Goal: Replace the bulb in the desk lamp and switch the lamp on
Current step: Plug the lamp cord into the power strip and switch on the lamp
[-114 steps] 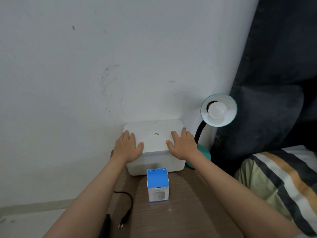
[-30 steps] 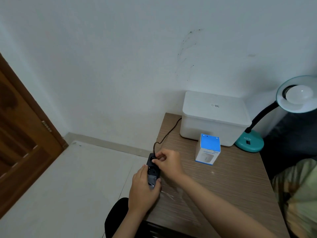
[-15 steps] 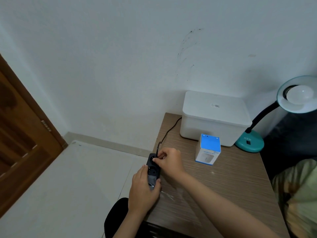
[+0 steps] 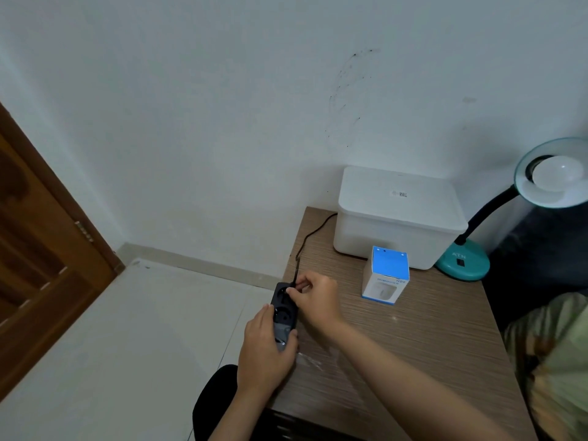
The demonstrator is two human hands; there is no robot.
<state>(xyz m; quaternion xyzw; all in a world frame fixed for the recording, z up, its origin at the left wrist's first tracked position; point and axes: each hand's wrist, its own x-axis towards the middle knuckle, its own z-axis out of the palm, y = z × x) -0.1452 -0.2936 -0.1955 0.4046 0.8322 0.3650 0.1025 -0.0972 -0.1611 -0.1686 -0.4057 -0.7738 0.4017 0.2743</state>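
At the counter's (image 4: 413, 345) near-left edge, the left hand (image 4: 265, 348) is clamped around a black power strip (image 4: 284, 308); the right hand (image 4: 315, 299) pinches the lamp's plug (image 4: 293, 285) at its far socket. Farther back stand the bulb box (image 4: 386, 275) and desk lamp (image 4: 464, 261); its bulb (image 4: 556, 173), likely light, fragile and slippery, wants a gentle hold around the globe.
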